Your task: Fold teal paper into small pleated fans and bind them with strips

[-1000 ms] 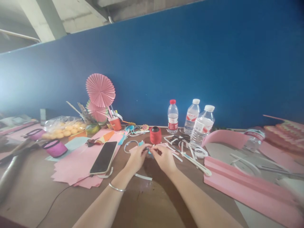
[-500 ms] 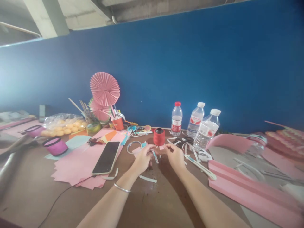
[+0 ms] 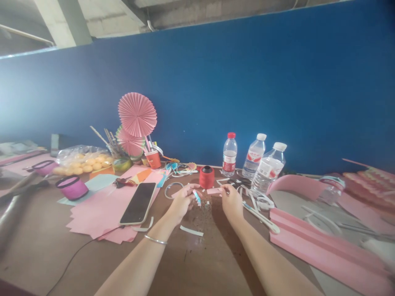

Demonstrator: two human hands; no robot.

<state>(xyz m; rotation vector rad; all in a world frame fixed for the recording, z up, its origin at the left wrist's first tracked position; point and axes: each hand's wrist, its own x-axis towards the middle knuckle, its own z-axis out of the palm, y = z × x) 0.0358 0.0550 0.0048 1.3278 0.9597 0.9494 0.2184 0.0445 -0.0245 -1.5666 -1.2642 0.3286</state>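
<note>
My left hand [image 3: 182,202], with a silver bangle at the wrist, holds a small light-blue and white strip [image 3: 196,197] between its fingers. My right hand [image 3: 232,202] pinches a small pink paper piece [image 3: 213,190] by its right end. The hands are apart, with dark specks and tiny scraps on the brown tabletop between them. Just beyond them stands a spool of red thread [image 3: 206,178]. A white paper strip [image 3: 191,231] lies nearer to me. What the strip in my left hand is made of cannot be made out.
Left are a phone [image 3: 138,204] on pink paper sheets [image 3: 92,213] and a roll of clear tape [image 3: 173,190]. Bottles [image 3: 229,158] stand at the back right, near a white utility knife [image 3: 262,218]. Folded pink paper [image 3: 324,250] lies at right; pleated fans [image 3: 137,114] rise behind.
My hands have moved apart. The pink paper piece now shows clearly in my right hand, and the blue and white strip has shifted left with my left hand.
</note>
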